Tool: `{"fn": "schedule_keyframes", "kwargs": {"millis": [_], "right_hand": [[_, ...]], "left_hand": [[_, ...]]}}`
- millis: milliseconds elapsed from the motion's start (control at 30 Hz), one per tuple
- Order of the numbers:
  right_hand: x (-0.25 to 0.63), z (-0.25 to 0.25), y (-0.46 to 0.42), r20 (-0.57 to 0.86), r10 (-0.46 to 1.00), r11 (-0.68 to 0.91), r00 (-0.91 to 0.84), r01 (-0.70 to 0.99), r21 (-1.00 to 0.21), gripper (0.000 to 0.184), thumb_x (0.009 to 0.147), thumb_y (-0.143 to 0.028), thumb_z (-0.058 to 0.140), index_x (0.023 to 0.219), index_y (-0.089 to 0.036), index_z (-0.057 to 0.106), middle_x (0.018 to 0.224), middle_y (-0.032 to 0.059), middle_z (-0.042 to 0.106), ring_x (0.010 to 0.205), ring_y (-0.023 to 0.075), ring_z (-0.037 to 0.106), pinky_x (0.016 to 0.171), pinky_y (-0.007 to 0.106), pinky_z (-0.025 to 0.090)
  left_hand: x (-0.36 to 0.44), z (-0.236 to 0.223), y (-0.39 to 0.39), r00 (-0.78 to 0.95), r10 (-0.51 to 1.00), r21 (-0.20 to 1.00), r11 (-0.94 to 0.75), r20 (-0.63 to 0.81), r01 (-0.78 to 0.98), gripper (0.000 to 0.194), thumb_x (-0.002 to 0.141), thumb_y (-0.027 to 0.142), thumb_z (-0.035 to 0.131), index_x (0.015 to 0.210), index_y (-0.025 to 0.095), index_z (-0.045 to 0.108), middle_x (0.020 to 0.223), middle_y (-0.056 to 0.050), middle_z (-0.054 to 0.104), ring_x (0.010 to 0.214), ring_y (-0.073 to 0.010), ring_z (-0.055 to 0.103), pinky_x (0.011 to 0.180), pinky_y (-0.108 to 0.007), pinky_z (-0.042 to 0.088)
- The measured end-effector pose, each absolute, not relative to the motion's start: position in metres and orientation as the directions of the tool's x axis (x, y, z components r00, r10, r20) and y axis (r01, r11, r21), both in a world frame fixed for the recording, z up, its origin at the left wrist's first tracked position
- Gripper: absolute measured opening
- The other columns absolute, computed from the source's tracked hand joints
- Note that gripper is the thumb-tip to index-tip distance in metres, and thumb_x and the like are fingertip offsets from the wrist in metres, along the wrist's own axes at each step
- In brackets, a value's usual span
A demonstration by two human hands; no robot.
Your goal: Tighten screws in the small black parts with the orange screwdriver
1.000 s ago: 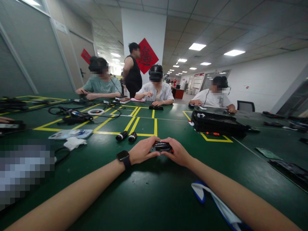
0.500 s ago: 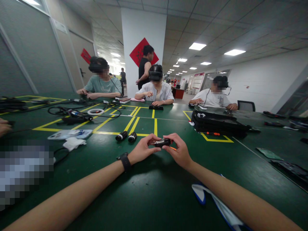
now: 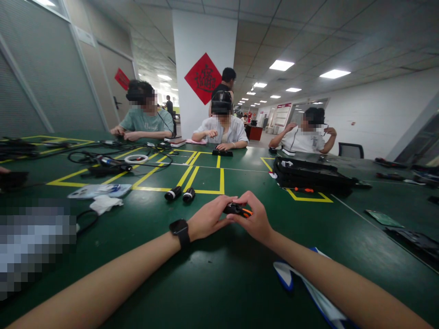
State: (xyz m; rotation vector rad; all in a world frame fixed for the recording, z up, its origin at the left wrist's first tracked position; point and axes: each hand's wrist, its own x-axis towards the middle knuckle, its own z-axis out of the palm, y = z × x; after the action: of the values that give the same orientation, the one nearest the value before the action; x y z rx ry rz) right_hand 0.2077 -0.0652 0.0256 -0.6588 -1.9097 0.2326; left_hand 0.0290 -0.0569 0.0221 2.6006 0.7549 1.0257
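Between my two hands, low over the green table [image 3: 212, 288], is a small black object [image 3: 233, 209] with orange strips at its right end. Its exact kind is hard to make out. My left hand [image 3: 211, 217] is closed on its left side, fingers bent over it. Thumb and fingers of my right hand [image 3: 255, 217] grip the orange end, and the fingertips of both hands nearly meet. Two short black cylinders with white bands, a left one [image 3: 173, 193] and a right one [image 3: 188, 196], lie beyond my left hand.
A black tray-like case [image 3: 312, 176] stands to the right, an orange-handled tool [image 3: 303, 189] in front. On the left lie a phone [image 3: 85, 191], crumpled tissue [image 3: 105, 204] and cables [image 3: 161, 160]. A blue-and-white item [image 3: 284, 275] lies under my right forearm. Several people sit opposite.
Both hands have turned the black object, so its orange strips show more and its silver part is covered. My left wrist has rolled. At the right, a seated person has raised both hands.
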Motion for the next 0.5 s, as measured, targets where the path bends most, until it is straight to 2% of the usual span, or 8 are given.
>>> {"fn": "schedule_keyframes", "kwargs": {"millis": [100,267,500], "right_hand": [[0.2056,0.026,-0.0667,0.785,0.528,0.842,-0.324,0.318,-0.435,0.032,0.067,-0.038,0.068,0.088,-0.018,0.054,0.083,0.0032,0.052,0.078,0.0157,0.05,0.068,0.029,0.042],[0.2079,0.0326,-0.0697,0.751,0.484,0.875,-0.449,0.263,-0.406,0.032,0.078,-0.035,0.057,0.106,-0.019,0.053,0.1,0.0077,0.055,0.094,0.0191,0.05,0.082,0.035,0.042],[0.2116,0.0321,-0.0713,0.754,0.476,0.879,-0.453,0.251,-0.405,0.028,0.077,-0.034,0.058,0.102,-0.02,0.057,0.094,0.0075,0.059,0.09,0.0194,0.053,0.079,0.035,0.043]], "left_hand": [[0.03,0.0213,-0.0574,0.634,0.542,0.355,-0.84,0.551,0.41,0.035,0.085,0.036,0.041,0.113,0.016,0.043,0.105,-0.011,0.053,0.095,-0.0201,0.05,0.084,-0.035,0.041],[0.0297,0.0215,-0.0583,0.614,0.581,0.354,-0.814,0.535,0.461,0.035,0.085,0.039,0.038,0.109,0.014,0.043,0.097,-0.01,0.054,0.088,-0.0197,0.051,0.078,-0.033,0.042],[0.0299,0.0248,-0.0605,0.648,0.572,0.357,-0.82,0.503,0.447,0.03,0.085,0.04,0.038,0.1,0.015,0.047,0.09,-0.007,0.053,0.081,-0.0179,0.049,0.072,-0.03,0.041]]}}
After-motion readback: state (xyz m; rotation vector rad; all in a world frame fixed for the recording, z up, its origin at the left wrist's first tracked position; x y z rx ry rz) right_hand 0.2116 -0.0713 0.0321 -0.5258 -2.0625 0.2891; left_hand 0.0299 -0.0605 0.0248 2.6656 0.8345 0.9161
